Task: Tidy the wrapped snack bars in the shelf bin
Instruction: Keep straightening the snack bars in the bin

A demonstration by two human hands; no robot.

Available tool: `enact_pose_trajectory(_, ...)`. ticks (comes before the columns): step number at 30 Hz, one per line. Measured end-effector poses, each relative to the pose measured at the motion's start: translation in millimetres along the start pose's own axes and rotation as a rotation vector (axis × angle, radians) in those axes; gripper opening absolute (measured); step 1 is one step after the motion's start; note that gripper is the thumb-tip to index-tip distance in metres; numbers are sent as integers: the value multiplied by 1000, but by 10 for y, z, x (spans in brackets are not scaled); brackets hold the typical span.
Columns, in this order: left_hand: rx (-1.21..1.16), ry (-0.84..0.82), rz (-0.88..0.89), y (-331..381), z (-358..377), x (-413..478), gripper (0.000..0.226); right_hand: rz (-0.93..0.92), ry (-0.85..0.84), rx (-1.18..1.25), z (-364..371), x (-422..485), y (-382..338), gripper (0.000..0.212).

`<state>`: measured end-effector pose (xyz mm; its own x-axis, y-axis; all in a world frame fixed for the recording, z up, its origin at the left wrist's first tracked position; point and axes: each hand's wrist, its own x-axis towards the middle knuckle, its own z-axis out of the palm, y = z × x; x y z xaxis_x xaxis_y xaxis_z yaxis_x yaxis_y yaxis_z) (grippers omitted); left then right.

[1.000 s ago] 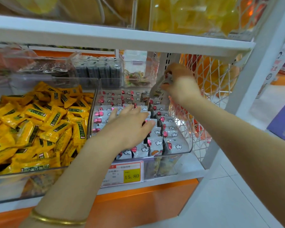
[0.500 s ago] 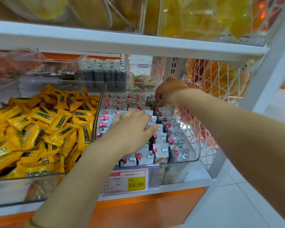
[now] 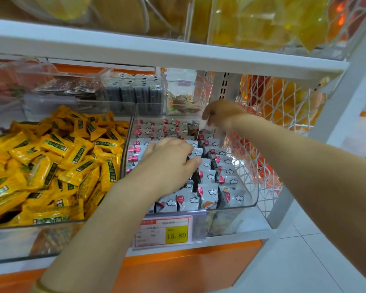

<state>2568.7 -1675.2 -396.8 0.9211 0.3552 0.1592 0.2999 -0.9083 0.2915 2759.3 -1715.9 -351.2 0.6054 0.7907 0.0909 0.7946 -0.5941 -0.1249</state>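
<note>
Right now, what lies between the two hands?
Only wrapped snack bars, standing in rows in the clear bin, separate the left hand from the right hand; the head view shows it.

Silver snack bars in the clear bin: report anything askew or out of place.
Yes. In the clear bin, the right-hand rows of silver snack bars stand tilted on edge with dark gaps, while the left rows lie flat and even.
</note>
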Motion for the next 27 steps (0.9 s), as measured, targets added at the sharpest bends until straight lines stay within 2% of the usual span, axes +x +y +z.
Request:
enact_pose_trajectory(2, -4, 15, -3, -11, -7, -1, 44, 40, 152, 174, -81, 43, 22, 23)
enact_pose_trajectory(4, -10, 27, -11, -17, -16, -9, 44, 28, 241, 132, -102, 135, -6, 24)
enact_pose_trajectory(8, -6, 30, -23, -18, -36, -29, 44, -95, 175, -37, 32, 293, -163, 27)
enact_pose_trajectory(12, 0, 25, -25, -17, -52, -46, 44, -114, 100, -415, 243, 355, -206, 26)
enact_pose_trajectory(14, -12, 24, -30, -19, -61, -55, 43, -119, 92, -486, 267, 349, -219, 28)
enact_pose_trajectory(17, -13, 19, -34, -13, -71, -67, 43, -127, 93, -453, 249, 315, -227, 31)
enact_pose_trajectory(20, -12, 22, -31, -11, -68, -69, 42, -138, 99, -374, 204, 260, -228, 5)
enact_pose_trajectory(22, -36, 43, -28, -11, -63, -67, 41, -79, 126, -221, 160, 242, -200, 21)
enact_pose_trajectory(24, -84, 83, -26, -15, -64, -69, 41, 3, 208, -60, 93, 233, -155, 28)
enact_pose_trajectory(27, -188, 182, -30, -22, -82, -83, 41, 82, 415, 99, -43, 57, -99, 16)
